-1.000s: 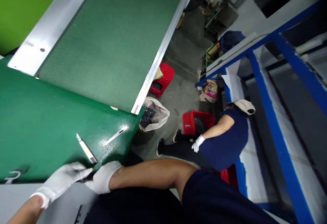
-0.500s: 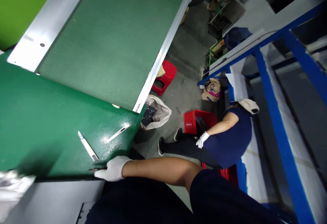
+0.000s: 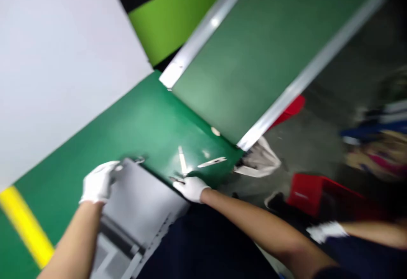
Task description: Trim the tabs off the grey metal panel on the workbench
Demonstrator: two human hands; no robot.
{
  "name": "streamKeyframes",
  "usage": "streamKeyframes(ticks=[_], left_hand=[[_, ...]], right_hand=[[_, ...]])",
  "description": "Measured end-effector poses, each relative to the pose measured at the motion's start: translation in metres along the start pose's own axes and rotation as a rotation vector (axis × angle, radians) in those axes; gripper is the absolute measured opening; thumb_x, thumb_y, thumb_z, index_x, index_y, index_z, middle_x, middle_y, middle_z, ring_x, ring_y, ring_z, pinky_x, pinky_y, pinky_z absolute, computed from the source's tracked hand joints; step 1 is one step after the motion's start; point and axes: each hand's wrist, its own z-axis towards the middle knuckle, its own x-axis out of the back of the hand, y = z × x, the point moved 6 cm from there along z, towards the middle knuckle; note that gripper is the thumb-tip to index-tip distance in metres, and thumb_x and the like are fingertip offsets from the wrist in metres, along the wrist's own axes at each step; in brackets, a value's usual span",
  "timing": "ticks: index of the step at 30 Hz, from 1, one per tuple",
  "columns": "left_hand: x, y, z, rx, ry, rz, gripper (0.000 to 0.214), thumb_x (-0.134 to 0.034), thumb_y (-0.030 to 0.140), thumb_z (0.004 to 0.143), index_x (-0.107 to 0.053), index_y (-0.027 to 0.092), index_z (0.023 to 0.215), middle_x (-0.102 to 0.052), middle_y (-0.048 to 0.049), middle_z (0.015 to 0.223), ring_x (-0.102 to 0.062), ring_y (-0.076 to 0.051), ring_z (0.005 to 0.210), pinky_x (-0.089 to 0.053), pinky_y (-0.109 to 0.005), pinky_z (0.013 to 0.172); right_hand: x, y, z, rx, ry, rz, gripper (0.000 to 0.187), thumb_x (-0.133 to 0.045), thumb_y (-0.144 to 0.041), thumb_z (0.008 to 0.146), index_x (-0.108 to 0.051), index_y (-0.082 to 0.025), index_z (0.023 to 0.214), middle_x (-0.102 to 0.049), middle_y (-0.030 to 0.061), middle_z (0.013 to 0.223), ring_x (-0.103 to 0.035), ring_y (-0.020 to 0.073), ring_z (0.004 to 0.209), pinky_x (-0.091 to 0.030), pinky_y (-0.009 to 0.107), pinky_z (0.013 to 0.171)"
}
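Observation:
My left hand point(image 3: 98, 182), in a white glove, curls its fingers at the far left corner of a large grey plastic panel point(image 3: 140, 198). Blur hides exactly how it grips there. My right hand point(image 3: 191, 189), also gloved in white, is closed around a small dark hand tool point(image 3: 177, 180) whose tip pokes out past the fingers; its kind is not clear. That hand is by the panel's right edge. Just beyond it, a white-handled utility knife point(image 3: 182, 160) lies on the green tabletop point(image 3: 149, 118). A slim white-and-metal blade-like strip point(image 3: 212, 162) lies to its right.
A green conveyor belt point(image 3: 254, 58) with metal rails adjoins the tabletop. Beyond its corner are an open white sack point(image 3: 262, 160) and a red bin point(image 3: 307, 194). A co-worker's gloved hand point(image 3: 327, 231) shows at lower right. A white board point(image 3: 63, 58) stands at left.
The view has swung left. My left hand, a blur at the lower left edge before, is now at the grey panel's corner, and more of the panel shows. My right hand still holds the dark tool.

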Motion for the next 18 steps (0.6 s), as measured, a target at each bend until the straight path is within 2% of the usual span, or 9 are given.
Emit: streamKeyframes(ticks=[2,5,11,18], left_hand=[[0.017,-0.023,0.005,0.103,0.059,0.005,0.027,-0.061,0.035,0.087,-0.074,0.015,0.100,-0.078,-0.0102,0.110,-0.069,-0.025,0.110,-0.054,-0.036,0.100],[0.015,-0.043,0.019,0.152,0.066,0.030,0.033,-0.059,0.040,0.087,-0.074,0.014,0.100,-0.079,-0.0116,0.108,-0.071,-0.024,0.102,-0.054,-0.030,0.092],[-0.004,-0.054,0.036,0.145,-0.048,0.111,0.037,-0.056,0.047,0.091,-0.075,0.017,0.101,-0.078,-0.0122,0.109,-0.069,-0.026,0.101,-0.049,-0.033,0.090],[-0.012,-0.065,0.040,0.192,-0.143,0.220,0.045,-0.047,0.052,0.095,-0.075,0.017,0.087,-0.076,-0.0140,0.090,-0.066,-0.028,0.085,-0.047,-0.036,0.082]], right_hand=[[-0.007,-0.011,0.015,0.015,-0.033,-0.011,0.071,-0.032,-0.071,0.098,-0.077,-0.018,0.114,-0.076,0.0198,0.115,-0.071,0.0336,0.115,-0.055,0.040,0.097],[-0.017,-0.038,0.038,0.037,-0.058,-0.059,0.072,-0.032,-0.071,0.097,-0.076,-0.015,0.110,-0.075,0.0247,0.114,-0.070,0.0374,0.115,-0.053,0.044,0.097],[-0.021,-0.092,0.071,0.045,-0.050,-0.119,0.075,-0.030,-0.068,0.098,-0.077,-0.010,0.108,-0.074,0.0278,0.112,-0.071,0.0390,0.113,-0.053,0.045,0.095],[-0.016,-0.116,0.092,0.018,-0.050,-0.147,0.076,-0.029,-0.068,0.097,-0.077,-0.010,0.110,-0.074,0.0274,0.113,-0.071,0.0400,0.112,-0.054,0.046,0.094]])
